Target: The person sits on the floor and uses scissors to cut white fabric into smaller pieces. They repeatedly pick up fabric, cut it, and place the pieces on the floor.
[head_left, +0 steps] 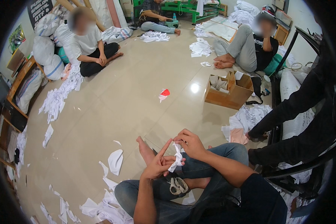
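Note:
A narrow white cloth strip (177, 155), twisted into a knot-like shape, is held in front of my crossed legs. My left hand (158, 167) has its index finger stretched out, while its other fingers curl around the strip's lower part. Above it my right hand (190, 145) pinches the strip's upper end, close to the left index fingertip. Scissors with pale, worn handles (178, 186) lie between my legs, below the hands; their blades are hard to make out. A flat white cloth piece (115, 162) is on the floor left of my foot.
White scraps (104, 205) lie at lower left. A cardboard box (227, 93) with cloth inside stands ahead right, near a white cloth pile (248, 117). A red-and-white piece (164, 94) lies mid-floor. Several people sit farther off; someone in dark trousers (298, 108) is close at right.

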### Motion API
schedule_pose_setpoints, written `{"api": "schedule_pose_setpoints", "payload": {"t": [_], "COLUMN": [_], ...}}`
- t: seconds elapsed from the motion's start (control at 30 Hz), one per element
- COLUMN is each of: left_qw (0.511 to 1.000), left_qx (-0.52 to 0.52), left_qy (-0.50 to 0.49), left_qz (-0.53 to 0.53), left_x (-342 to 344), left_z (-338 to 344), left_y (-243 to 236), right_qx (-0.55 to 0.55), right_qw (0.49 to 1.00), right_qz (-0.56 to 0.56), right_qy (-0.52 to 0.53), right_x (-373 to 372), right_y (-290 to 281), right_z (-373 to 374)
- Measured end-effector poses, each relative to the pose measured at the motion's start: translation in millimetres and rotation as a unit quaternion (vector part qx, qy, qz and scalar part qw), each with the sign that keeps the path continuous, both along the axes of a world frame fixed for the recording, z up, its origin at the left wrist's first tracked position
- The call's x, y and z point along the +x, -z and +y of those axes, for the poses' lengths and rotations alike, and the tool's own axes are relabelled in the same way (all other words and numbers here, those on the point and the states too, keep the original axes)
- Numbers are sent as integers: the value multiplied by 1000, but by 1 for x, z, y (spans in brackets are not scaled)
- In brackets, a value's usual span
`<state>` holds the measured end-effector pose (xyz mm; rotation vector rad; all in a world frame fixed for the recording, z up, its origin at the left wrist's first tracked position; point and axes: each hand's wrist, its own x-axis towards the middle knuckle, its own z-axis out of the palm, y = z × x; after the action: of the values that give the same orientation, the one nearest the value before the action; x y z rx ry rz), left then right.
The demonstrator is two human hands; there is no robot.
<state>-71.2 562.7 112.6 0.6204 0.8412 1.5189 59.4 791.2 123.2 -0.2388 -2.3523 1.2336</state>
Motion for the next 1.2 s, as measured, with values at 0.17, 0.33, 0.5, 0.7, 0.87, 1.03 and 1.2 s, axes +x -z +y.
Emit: {"api": "schedule_pose_setpoints", "payload": {"t": [0.17,0.33,0.5,0.7,0.87,1.03,1.2], "left_qw": [994,980,981,968,939,912,888], "left_qx": [40,43,40,21,71,9,-71], "left_qy": [-96,-192,-175,-251,-335,-408,-435], "left_qz": [-33,-42,-67,-13,-34,-33,133], "left_x": [-3,1,6,14,0,-11,-9], "left_z": [-3,4,7,21,15,11,10], "left_y": [28,17,17,19,30,38,60], "right_qx": [-13,-240,-362,-309,-113,68,118], "right_qw": [1000,969,915,926,942,925,922], "right_qz": [4,-61,-161,-194,-248,-256,-274], "right_qy": [15,-12,-70,-94,-194,-271,-246], "right_x": [-6,-5,-6,-7,-6,-4,1], "right_y": [-2,26,36,50,35,50,75], "right_z": [-6,-6,-20,-12,-13,-20,-35]}}
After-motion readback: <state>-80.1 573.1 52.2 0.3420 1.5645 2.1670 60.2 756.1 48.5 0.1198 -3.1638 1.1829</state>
